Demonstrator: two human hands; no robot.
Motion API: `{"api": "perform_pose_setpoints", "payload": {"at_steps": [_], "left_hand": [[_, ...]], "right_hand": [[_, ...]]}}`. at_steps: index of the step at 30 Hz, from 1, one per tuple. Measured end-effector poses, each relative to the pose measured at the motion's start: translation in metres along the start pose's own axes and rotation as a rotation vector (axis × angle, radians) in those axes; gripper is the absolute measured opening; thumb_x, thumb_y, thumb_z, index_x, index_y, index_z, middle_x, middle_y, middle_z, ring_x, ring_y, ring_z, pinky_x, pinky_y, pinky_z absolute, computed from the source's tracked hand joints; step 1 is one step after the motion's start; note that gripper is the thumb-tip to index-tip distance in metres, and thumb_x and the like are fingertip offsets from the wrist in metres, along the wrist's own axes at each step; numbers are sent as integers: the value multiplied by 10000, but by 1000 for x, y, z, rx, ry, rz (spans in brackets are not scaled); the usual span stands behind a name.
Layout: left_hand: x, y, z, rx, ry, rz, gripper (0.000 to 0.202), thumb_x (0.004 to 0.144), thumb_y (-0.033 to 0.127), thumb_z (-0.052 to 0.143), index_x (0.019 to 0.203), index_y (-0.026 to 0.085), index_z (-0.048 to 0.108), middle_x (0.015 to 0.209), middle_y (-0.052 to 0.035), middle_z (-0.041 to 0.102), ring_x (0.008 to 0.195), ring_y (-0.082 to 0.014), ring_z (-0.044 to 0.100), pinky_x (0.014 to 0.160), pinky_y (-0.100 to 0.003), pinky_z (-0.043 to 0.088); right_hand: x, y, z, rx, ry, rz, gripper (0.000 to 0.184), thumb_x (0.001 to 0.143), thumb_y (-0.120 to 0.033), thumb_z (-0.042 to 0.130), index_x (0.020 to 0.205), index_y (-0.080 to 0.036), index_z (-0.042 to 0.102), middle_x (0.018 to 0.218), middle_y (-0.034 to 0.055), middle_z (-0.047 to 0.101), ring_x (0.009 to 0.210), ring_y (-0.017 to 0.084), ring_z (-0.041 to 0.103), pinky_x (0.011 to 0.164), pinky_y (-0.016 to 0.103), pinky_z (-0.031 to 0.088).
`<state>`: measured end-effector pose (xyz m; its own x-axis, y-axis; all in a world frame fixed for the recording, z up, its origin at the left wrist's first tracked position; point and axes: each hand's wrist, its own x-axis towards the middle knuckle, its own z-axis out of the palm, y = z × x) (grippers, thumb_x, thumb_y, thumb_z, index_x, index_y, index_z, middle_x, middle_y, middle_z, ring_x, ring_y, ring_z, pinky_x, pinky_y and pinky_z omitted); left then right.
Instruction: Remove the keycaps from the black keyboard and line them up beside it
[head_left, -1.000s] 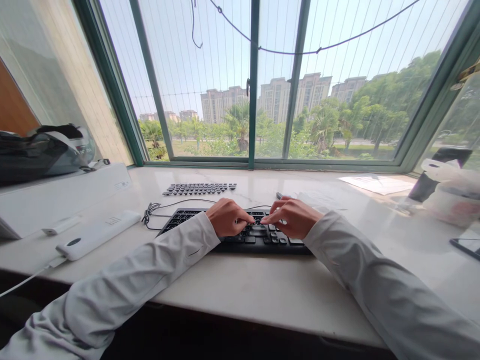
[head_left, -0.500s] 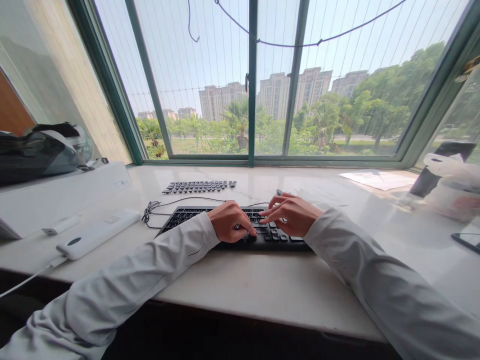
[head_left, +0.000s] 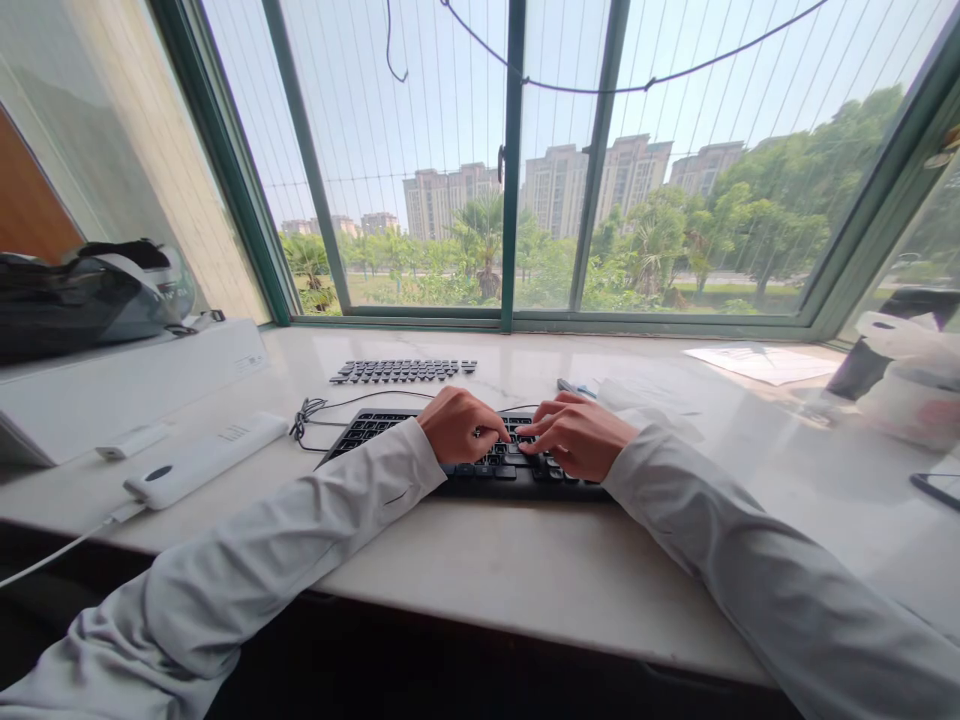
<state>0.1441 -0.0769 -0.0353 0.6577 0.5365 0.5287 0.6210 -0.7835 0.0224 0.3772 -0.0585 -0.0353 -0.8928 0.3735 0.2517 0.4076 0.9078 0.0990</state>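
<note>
Left fingers [head_left: 491, 430] farther up keyboard [head_left: 514, 480] than 0.5 s ago.

Two hands mid-frame, one left hand [head_left: 461, 425] and one right hand [head_left: 577, 438], plus two grey sleeves [head_left: 300, 520]. Just one black keyboard [head_left: 517, 488] in the centre, one white box [head_left: 142, 385] and one long white device [head_left: 210, 460] over on the left. Right side's got one sheet of paper [head_left: 765, 366] and one knotted plastic bag [head_left: 915, 400]. Loose keycaps [head_left: 405, 372] above centre? Loads, too tiny to count, tbh.
</note>
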Motion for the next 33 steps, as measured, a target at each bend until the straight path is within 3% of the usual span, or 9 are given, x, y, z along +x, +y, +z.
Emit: {"api": "perform_pose_setpoints", "payload": {"at_steps": [5, 10, 15, 24, 28, 31, 33], "left_hand": [[0, -2, 1, -23, -55, -86, 332, 723, 101, 529, 824, 273, 794, 750, 40, 760, 604, -108, 649, 586, -203, 450], [2, 3, -2, -54, -149, -164, 304, 771, 193, 560, 952, 298, 781, 881, 38, 767, 733, -133, 672, 664, -224, 461], [5, 9, -1, -167, -158, -253, 186, 807, 362, 640, 858, 264, 789, 845, 16, 761, 762, -147, 664, 687, -236, 454], [5, 10, 6, -276, -216, -382, 202, 786, 387, 681, 853, 230, 790, 805, -8, 761, 792, -171, 670, 706, -249, 477], [6, 10, 8, -270, -240, -407, 234, 789, 417, 674, 871, 223, 778, 827, -10, 758, 817, -173, 675, 725, -254, 481], [6, 9, 10, -247, -255, -421, 261, 795, 442, 661, 866, 216, 770, 846, -15, 757, 827, -178, 677, 737, -260, 483], [6, 8, 11, -224, -255, -422, 279, 815, 448, 634, 866, 208, 765, 860, -22, 758, 837, -183, 677, 749, -268, 484]], "right_hand": [[-1, 1, 2, -2, 120, 168, 255, 848, -235, 590, 1010, -320, 767, 871, 42, 745, 828, 177, 643, 861, 353, 369], [1, 1, -3, 66, 164, 276, 139, 833, -398, 688, 875, -299, 776, 790, 19, 730, 805, 175, 623, 854, 344, 353], [3, -3, -5, 84, 84, 339, 104, 817, -365, 695, 795, -297, 770, 812, -3, 743, 801, 174, 643, 842, 334, 375], [7, -4, 1, 198, -12, 485, 226, 875, -342, 575, 836, -241, 772, 743, 19, 731, 711, 159, 619, 690, 270, 421], [4, 11, -3, 304, 7, 516, 265, 879, -382, 552, 869, -229, 768, 768, 12, 731, 727, 157, 626, 673, 255, 436], [-10, 38, -9, 95, 144, 726, 288, 876, -413, 535, 908, -238, 762, 834, 27, 737, 772, 184, 627, 695, 284, 436], [-24, 57, -10, -39, 141, 880, 292, 876, -408, 526, 952, -243, 754, 892, 43, 740, 796, 204, 634, 700, 304, 436]]}}
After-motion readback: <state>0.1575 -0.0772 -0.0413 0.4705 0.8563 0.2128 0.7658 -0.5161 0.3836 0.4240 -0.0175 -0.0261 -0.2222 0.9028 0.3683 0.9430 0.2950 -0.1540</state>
